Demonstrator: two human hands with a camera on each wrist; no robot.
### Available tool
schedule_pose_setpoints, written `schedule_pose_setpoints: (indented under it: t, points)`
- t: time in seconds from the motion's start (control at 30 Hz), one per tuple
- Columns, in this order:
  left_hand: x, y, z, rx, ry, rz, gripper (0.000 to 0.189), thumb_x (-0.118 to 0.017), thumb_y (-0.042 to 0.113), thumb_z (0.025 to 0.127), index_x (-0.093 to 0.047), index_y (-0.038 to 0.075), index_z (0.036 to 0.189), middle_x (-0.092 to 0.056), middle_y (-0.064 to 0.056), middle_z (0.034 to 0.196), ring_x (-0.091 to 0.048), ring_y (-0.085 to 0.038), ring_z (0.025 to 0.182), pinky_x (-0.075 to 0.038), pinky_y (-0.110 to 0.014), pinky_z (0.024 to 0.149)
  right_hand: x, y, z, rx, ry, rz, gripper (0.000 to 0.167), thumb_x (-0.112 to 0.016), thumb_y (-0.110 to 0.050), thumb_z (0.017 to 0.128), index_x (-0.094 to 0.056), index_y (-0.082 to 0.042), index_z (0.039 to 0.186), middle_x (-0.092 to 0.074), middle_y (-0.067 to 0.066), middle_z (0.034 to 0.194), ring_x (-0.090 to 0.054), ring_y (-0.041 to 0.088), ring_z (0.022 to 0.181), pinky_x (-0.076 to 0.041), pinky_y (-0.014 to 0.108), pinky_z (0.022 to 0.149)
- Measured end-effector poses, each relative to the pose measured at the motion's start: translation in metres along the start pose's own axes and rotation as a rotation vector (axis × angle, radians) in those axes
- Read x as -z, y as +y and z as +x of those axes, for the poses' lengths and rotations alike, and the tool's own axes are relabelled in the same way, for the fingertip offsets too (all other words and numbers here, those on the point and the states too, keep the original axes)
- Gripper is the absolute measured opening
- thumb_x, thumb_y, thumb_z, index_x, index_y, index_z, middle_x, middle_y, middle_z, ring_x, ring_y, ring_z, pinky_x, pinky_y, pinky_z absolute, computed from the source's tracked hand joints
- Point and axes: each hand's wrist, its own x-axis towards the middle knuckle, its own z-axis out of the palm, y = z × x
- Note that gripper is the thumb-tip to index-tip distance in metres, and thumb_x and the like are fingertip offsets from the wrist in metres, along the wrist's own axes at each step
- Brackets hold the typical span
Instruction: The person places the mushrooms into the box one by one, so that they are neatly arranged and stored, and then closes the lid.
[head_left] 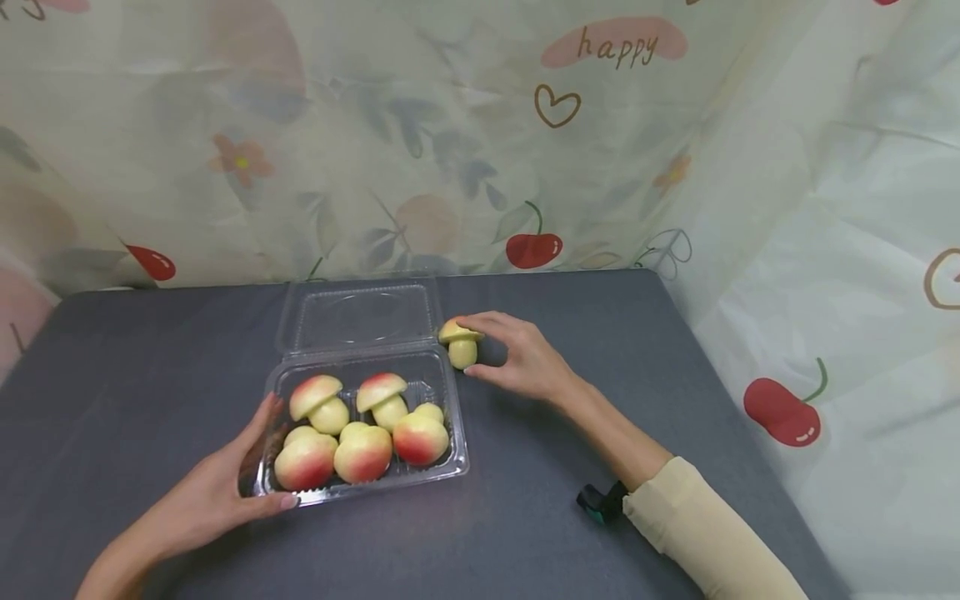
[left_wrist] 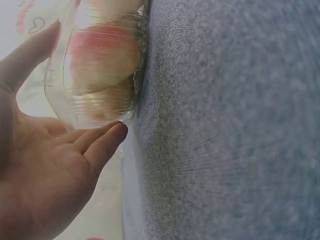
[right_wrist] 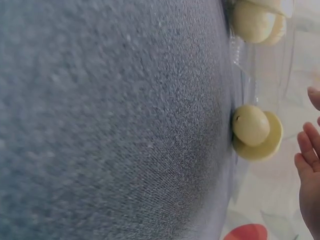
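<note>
A clear plastic clamshell box [head_left: 378, 492] sits on the dark table with its lid [head_left: 360, 317] folded back. Inside lie several toy mushrooms [head_left: 362, 454] with yellow stems and red-and-yellow caps. My left hand [head_left: 213, 492] holds the box at its left end, thumb at the front corner and fingers along the side. In the left wrist view, the fingertips are against the box wall [left_wrist: 57, 85]. One more mushroom [head_left: 462, 353] stands just right of the box, cap up. Around it my right hand [head_left: 528, 357] reaches with thumb and fingers spread; the right wrist view shows a gap between fingers and mushroom.
The grey table [head_left: 540, 508] ends at a back edge against a hanging printed curtain [head_left: 465, 133], and another curtain [head_left: 862, 275] hangs on the right. A black wrist device [head_left: 602, 502] is at my right sleeve [head_left: 705, 525].
</note>
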Motion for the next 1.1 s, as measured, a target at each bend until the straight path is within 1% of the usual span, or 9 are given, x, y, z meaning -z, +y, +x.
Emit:
schedule_pose_setpoints:
  t: [0.27,0.47,0.53,0.6,0.7,0.77,0.83,0.93,1.1]
  points:
    - [0.002,0.001,0.001,-0.001,-0.011,-0.008,0.122,-0.082,0.042,0.081,0.008,0.019,0.16,-0.018,-0.021,0.163,-0.041,-0.041,0.136,-0.035,-0.006,0.09,-0.004,0.011,0.007,-0.031,-0.003,-0.005,0.064,-0.085,-0.017,0.079,-0.059,-0.008,0.137,-0.06,0.005,0.134,-0.057,0.018,0.122,-0.045,0.041,0.101]
    - [0.002,0.0,0.0,0.008,-0.015,-0.006,0.122,-0.081,0.045,0.08,0.008,0.02,0.16,-0.017,-0.02,0.163,-0.041,-0.04,0.136,-0.035,-0.005,0.09,-0.007,0.02,0.009,-0.055,-0.011,-0.03,0.067,-0.086,-0.019,0.079,-0.058,-0.01,0.14,-0.057,0.006,0.137,-0.055,0.02,0.125,-0.043,0.042,0.103]
    - [0.002,0.0,0.001,0.013,-0.018,-0.01,0.123,-0.081,0.046,0.08,0.008,0.02,0.16,-0.017,-0.02,0.163,-0.04,-0.04,0.137,-0.034,-0.005,0.09,-0.008,0.022,0.01,-0.057,-0.018,-0.041,0.068,-0.086,-0.021,0.079,-0.057,-0.009,0.14,-0.056,0.006,0.139,-0.054,0.021,0.127,-0.043,0.043,0.103]
    - [0.002,-0.001,0.002,0.003,-0.021,-0.013,0.123,-0.082,0.045,0.08,0.008,0.019,0.16,-0.017,-0.021,0.163,-0.04,-0.041,0.136,-0.034,-0.004,0.09,-0.009,0.024,0.011,-0.063,-0.029,-0.049,0.069,-0.086,-0.022,0.08,-0.056,-0.008,0.14,-0.056,0.006,0.139,-0.053,0.021,0.127,-0.042,0.043,0.104]
    - [0.003,-0.002,0.002,0.002,-0.02,-0.017,0.123,-0.082,0.044,0.079,0.007,0.019,0.16,-0.017,-0.021,0.163,-0.04,-0.04,0.137,-0.032,-0.003,0.091,-0.011,0.026,0.012,-0.077,-0.049,-0.054,0.07,-0.085,-0.023,0.08,-0.056,-0.006,0.141,-0.055,0.007,0.14,-0.052,0.022,0.128,-0.042,0.043,0.104]
    - [0.003,-0.003,0.002,-0.018,-0.016,-0.017,0.122,-0.083,0.041,0.08,0.006,0.017,0.16,-0.018,-0.022,0.162,-0.04,-0.041,0.136,-0.031,-0.002,0.091,-0.012,0.028,0.013,-0.09,-0.062,-0.055,0.07,-0.085,-0.023,0.08,-0.055,-0.006,0.141,-0.054,0.007,0.14,-0.052,0.022,0.128,-0.042,0.043,0.104]
    - [0.003,-0.003,0.002,-0.023,-0.011,-0.021,0.122,-0.084,0.039,0.079,0.005,0.017,0.16,-0.018,-0.021,0.162,-0.039,-0.04,0.136,-0.03,-0.001,0.092,-0.013,0.029,0.014,-0.101,-0.073,-0.056,0.071,-0.085,-0.023,0.08,-0.055,-0.006,0.141,-0.054,0.008,0.141,-0.052,0.022,0.128,-0.042,0.043,0.104]
    - [0.004,-0.003,0.002,-0.043,-0.006,-0.025,0.121,-0.084,0.035,0.08,0.004,0.015,0.16,-0.018,-0.022,0.162,-0.038,-0.041,0.136,-0.028,0.0,0.092,-0.014,0.031,0.015,-0.124,-0.089,-0.06,0.072,-0.085,-0.023,0.08,-0.054,-0.006,0.142,-0.053,0.009,0.141,-0.052,0.023,0.128,-0.042,0.043,0.105]
    - [0.003,-0.002,0.002,-0.036,-0.012,-0.042,0.121,-0.084,0.034,0.08,0.004,0.014,0.16,-0.017,-0.022,0.162,-0.037,-0.042,0.137,-0.028,0.0,0.093,-0.017,0.036,0.015,-0.154,-0.11,-0.08,0.075,-0.086,-0.026,0.079,-0.052,-0.007,0.144,-0.053,0.009,0.141,-0.051,0.024,0.128,-0.041,0.043,0.105]
